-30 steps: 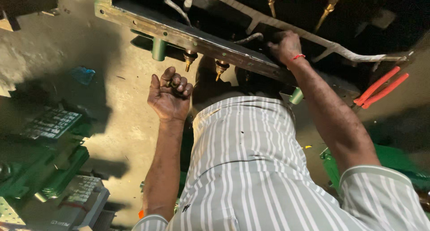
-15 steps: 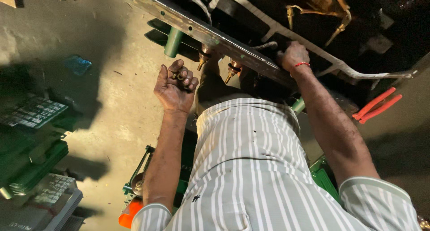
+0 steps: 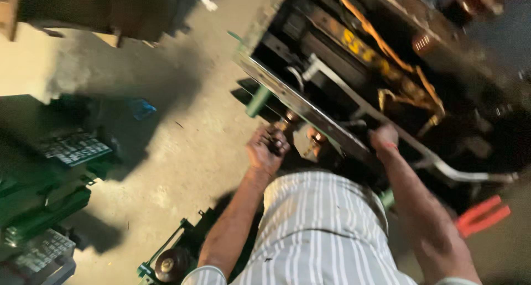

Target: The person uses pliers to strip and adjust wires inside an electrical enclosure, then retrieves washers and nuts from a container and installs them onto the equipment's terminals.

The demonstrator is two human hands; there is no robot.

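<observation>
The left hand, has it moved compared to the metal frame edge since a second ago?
Yes. The left hand has moved up toward the metal frame edge; it now almost touches the fittings beneath it.

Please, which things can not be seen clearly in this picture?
- Head view, left hand: motion blur hides whether its curled fingers hold something.
- Right hand: its fingertips vanish in the dark machine frame.
- Red-handled pliers: jaws lost in shadow.
- Green parts at left: dim, cut by the edge.
</observation>
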